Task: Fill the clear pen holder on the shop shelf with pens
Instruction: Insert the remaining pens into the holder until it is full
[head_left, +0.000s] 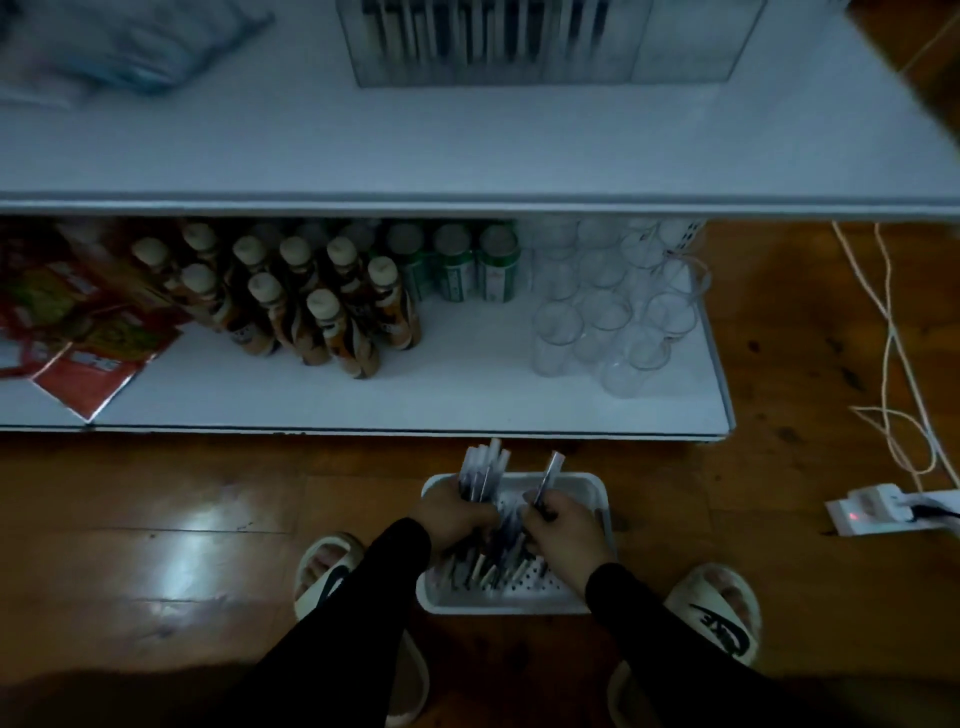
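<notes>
On the lower shelf, red snack packets (88, 338) lie at the far left, then brown bottles (306, 306), green cans (457, 265) and clear cups (613, 312). Down on the wooden floor, the white perforated tray (587, 486) sits between the person's 2 slippered feet, with loose pens (485, 569) lying in it. The left hand (457, 514) is closed around a bunch of pens (483, 470) that fan upward; the right hand (563, 525) pinches 1 pen (549, 475), tip raised. This looks like the gathering step. The clear pen holder (493, 41) stands on the top shelf, well apart from the tray, already showing many pens, with an apparently empty section at its right. Next, the single pen likely joins the bunch, then both hands must rise to the holder.
</notes>
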